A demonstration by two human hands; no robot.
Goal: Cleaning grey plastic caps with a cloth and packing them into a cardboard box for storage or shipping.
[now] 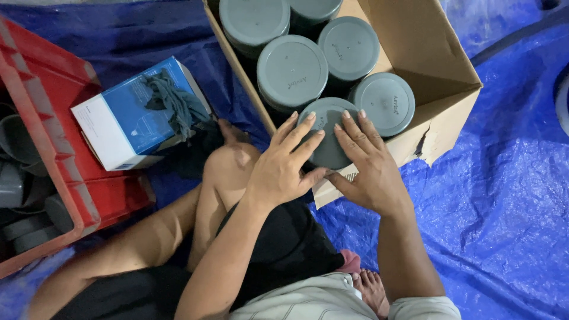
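Note:
A cardboard box (pixel 415 53) sits on the blue tarp in front of me, packed with several round grey plastic caps. My left hand (pixel 283 163) and my right hand (pixel 364 160) both press flat on the nearest grey cap (pixel 328 127) at the box's near corner, fingers spread over its top. Beside it lie further caps, one to the right (pixel 384 104) and one behind (pixel 292 71). My bent knee (pixel 231 163) is just left of the hands.
A red plastic crate (pixel 53 118) at the left holds several grey fittings. A blue-and-white carton (pixel 127 118) with a dark rag (pixel 175 101) on it leans against the crate. Blue tarp (pixel 510 195) covers the floor. The box's near right corner is torn.

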